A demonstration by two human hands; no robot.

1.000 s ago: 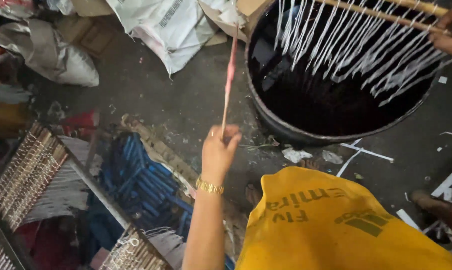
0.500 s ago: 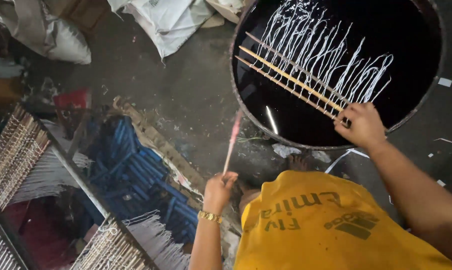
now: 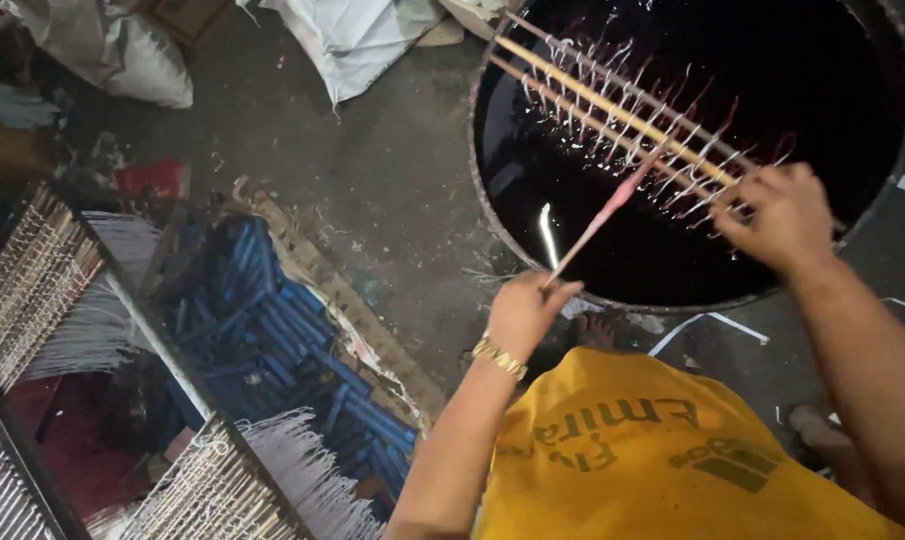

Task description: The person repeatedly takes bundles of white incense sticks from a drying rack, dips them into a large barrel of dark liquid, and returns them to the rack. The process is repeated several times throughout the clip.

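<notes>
Dye in the vat [image 3: 898, 150]: near-black with a dark red tint. Strings [image 3: 633, 125] hung from the tan sticks [image 3: 613, 105]: white, stained red toward the lower ends. Stirring rod [image 3: 603, 213] in the left hand [image 3: 528, 312]: pink-red. Bracelet [image 3: 500, 357] on the left wrist: gold. Shirt [image 3: 663, 460]: yellow with dark print. Floor [image 3: 373, 170]: dark grey concrete. Sacks [image 3: 358, 35]: white. Bundles [image 3: 273, 340] by the racks: blue. Racked threads [image 3: 303, 470]: white, in parallel rows.
</notes>
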